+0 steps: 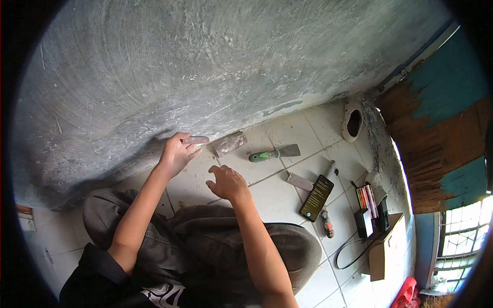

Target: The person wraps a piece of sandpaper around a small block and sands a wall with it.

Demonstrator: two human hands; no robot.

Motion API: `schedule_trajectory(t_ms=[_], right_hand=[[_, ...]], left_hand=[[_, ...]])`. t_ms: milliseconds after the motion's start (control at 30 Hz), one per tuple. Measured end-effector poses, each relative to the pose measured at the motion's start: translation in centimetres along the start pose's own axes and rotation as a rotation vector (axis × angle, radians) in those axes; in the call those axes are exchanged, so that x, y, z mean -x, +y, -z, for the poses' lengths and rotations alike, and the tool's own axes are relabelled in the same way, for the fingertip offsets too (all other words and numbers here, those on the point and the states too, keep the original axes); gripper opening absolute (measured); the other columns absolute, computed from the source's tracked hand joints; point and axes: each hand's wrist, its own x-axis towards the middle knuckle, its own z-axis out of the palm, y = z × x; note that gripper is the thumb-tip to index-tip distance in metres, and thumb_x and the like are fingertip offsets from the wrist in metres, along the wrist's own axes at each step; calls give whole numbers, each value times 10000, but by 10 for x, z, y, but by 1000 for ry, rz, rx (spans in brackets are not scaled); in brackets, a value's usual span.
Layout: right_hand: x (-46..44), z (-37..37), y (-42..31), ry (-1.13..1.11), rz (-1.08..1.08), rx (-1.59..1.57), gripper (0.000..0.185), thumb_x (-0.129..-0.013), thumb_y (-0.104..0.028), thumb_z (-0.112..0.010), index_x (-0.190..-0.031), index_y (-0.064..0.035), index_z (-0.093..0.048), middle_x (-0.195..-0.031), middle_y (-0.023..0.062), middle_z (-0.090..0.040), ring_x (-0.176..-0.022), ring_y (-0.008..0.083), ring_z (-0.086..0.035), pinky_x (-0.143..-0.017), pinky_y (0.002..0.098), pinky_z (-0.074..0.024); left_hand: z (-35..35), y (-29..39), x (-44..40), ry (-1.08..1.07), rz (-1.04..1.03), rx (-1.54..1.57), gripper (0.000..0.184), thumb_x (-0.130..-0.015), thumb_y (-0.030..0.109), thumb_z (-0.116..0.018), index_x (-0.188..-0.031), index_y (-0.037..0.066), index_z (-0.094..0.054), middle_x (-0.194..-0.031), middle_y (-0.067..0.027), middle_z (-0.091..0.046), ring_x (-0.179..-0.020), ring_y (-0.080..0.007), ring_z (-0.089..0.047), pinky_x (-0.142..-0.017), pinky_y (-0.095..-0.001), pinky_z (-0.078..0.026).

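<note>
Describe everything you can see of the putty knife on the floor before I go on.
The putty knife lies on the pale floor tiles, in front of the right hand and apart from it. Its dark handle has bright green parts and points toward picture left. The greyish blade looks metallic and dull, widening toward its far edge at picture right. Only the floor appears to touch it.

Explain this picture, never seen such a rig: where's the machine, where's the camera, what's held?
No machine here: a person works bare-handed, filmed by one head-worn camera looking forward and down. They sit on a tiled floor facing a grey wall. The left hand holds a small brownish piece near the wall; the right hand appears to hold nothing. On the floor lie, among others, a curled piece, a scraper, a phone and a red-handled tool.
</note>
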Motion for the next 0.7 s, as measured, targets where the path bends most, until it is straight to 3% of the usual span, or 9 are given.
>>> schedule_trajectory(t_ms=[67, 200, 367, 500, 567, 700], right_hand=[[0, 0, 0, 8, 6, 2, 417, -792, -302, -611, -1158, -109, -556, -1133, 173, -569, -1070, 314, -541, -916, 405, -427], [-1, -1, 0, 0, 5, 2, 411, -791, -299, -611, -1153, -110, -560, -1127, 172, -574, -1061, 316, -545, -911, 407, -430], [0, 0, 1, 10, 3, 0, 410, -786, -296, -616, -1142, -98, -566, -1117, 179, -579, -1051, 324, -550, -905, 407, -433], [-2, -3, 3, 41, 19, -6, 411, -784, -299, -614, -1138, -95, -566, -1109, 180, -582, -1042, 328, -554, -905, 406, -433], [-3, -7, 6, 20, 24, 36, 412, -785, -302, -609, -1140, -98, -563, -1101, 180, -585, -1032, 326, -559, -907, 404, -431], [-2, -2, -2, 28, 30, 8, 414, -787, -305, -606, -1143, -100, -560, -1103, 178, -583, -1036, 322, -556, -907, 402, -430]], left_hand=[[-2, 0, 0, 47, -9, -3, 428, -781, 319, -544, -1059, 18, -419, -1221, -202, -504, -1217, -233, -398, -1073, -404, -211], [1, 5, 3, 124, -15, 64, 369, -789, 267, -532, -1033, 15, -421, -1203, -219, -514, -1217, -235, -395, -1064, -409, -229], [-3, 9, 3, -85, -46, 76, 219, -789, 209, -534, -917, 45, -466, -1200, -211, -506, -1248, -242, -371, -1057, -422, -246], [-3, -2, 1, 39, -97, 39, 193, -799, 222, -523, -878, 51, -480, -1188, -211, -513, -1256, -248, -366, -1067, -424, -212], [-2, 6, 3, -103, -79, 43, 197, -805, 231, -519, -881, 54, -480, -1191, -205, -513, -1265, -236, -342, -1061, -424, -209], [5, -10, -4, 31, -115, -21, 209, -803, 241, -531, -906, 63, -492, -1173, -193, -523, -1240, -236, -366, -1037, -432, -246]])
